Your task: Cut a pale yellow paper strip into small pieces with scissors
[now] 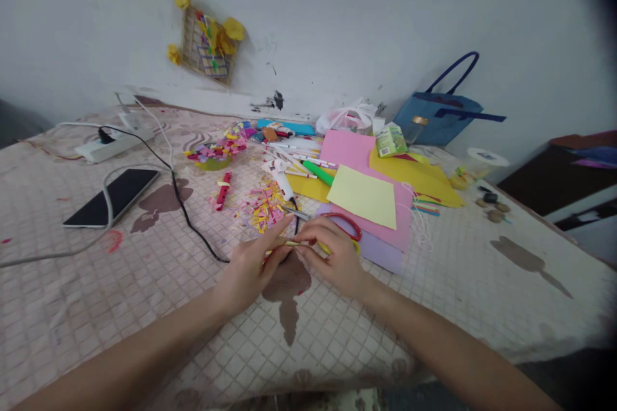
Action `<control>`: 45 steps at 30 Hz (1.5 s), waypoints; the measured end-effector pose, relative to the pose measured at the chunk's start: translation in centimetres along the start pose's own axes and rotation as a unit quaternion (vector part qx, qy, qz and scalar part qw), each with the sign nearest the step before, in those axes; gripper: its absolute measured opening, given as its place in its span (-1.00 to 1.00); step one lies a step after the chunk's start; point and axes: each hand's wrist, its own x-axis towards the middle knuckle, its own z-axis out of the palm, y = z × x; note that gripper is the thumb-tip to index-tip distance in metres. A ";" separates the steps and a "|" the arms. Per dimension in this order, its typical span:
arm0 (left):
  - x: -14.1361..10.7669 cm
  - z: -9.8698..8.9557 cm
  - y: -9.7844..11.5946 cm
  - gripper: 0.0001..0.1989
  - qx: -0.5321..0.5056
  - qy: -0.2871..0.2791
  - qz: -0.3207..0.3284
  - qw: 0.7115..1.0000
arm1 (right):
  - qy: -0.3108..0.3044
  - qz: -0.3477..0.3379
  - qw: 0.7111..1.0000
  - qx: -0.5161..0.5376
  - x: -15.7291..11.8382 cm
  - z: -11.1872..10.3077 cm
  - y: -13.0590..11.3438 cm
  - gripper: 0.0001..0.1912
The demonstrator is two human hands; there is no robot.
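Both hands meet over the near middle of the table. My left hand (248,266) is closed on one end of a thin, pale yellow strip (290,243), which looks like paper. At the strip's other end, my right hand (335,253) pinches it between thumb and fingers. Just beyond the fingers lie scissors (348,218) with red and yellow handles, partly hidden by my right hand. A white glue gun (279,178) rests behind them, beside a pile of pink and yellow paper scraps (265,202).
Right of centre are a pale yellow sheet (364,196), a pink sheet (347,146) and white string (421,225). Leftward lie a tablet (113,198), a power strip (113,146) and a black cable (190,221). A blue bag (441,117) stands by the wall.
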 end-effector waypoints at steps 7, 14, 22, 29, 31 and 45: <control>0.4 -0.1 0.2 -0.55 -0.148 -0.023 -0.079 0.986 | -0.005 -0.052 0.997 -0.063 0.0 -0.4 0.1 -0.88; 1.5 -0.4 -1.2 -0.74 -0.400 -0.186 -0.282 0.852 | -0.009 -0.154 0.986 -0.065 -0.3 -0.7 0.8 -0.82; 1.4 -0.4 -1.5 -0.85 -0.463 -0.216 -0.307 0.803 | -0.019 -0.130 0.990 -0.042 0.0 -0.6 0.5 -0.80; 1.5 0.0 -0.9 -0.78 -0.359 -0.091 -0.236 0.899 | -0.026 0.119 0.989 0.078 -0.1 0.2 0.0 -0.79; 1.5 0.0 -0.9 -0.77 -0.323 -0.076 -0.218 0.918 | -0.038 0.147 0.983 0.103 -0.2 0.4 -0.1 -0.78; 1.4 0.2 -0.7 -0.74 -0.267 -0.054 -0.219 0.937 | -0.051 0.224 0.953 0.198 -0.2 0.9 0.5 -0.85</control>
